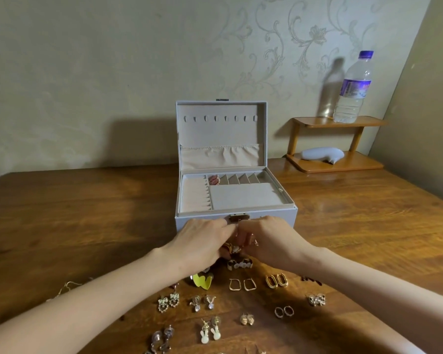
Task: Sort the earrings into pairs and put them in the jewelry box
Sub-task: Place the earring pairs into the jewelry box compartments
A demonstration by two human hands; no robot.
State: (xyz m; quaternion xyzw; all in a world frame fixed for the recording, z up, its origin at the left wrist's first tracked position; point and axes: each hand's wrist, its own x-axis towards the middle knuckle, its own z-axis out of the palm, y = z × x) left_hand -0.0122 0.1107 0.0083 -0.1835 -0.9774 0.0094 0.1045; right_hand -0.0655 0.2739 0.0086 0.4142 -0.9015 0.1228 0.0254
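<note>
A pale grey jewelry box (287, 215) stands open mid-table, lid upright. A red earring pair (214, 180) sits in one back slot of its tray. Just in front of the box my left hand (202, 241) and my right hand (271, 241) meet, fingers curled together around small gold and red earrings (232, 248); which hand pinches which piece is hidden. Paired earrings lie on the table nearer me: gold hoops (242, 284), chunky gold hoops (276, 281), bow hearts (168, 302), rabbit studs (210, 333), a yellow-green heart (202, 282).
A wooden table (87, 226) holds everything. At the back right a small two-tier wooden shelf (338, 122) carries a water bottle (353, 90) on top and a grey object (322, 154) below. The wall stands close behind the box.
</note>
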